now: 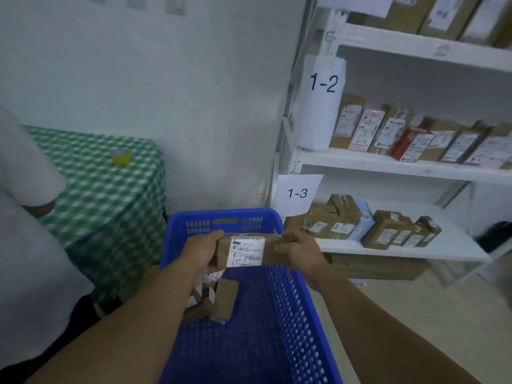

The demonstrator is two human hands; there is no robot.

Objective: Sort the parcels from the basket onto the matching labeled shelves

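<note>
Both my hands hold a brown cardboard parcel with a white shipping label above the blue plastic basket. My left hand grips its left end, my right hand its right end. Inside the basket, under my left wrist, lie a few more small brown parcels, partly hidden. To the right stands a white shelf rack; paper labels read 1-2 and 1-3. The 1-2 shelf and the 1-3 shelf both carry rows of parcels.
A table with a green checked cloth stands at the left, a yellow tape roll on it. Another person in a white shirt stands at the far left. A cardboard box sits under the lowest shelf.
</note>
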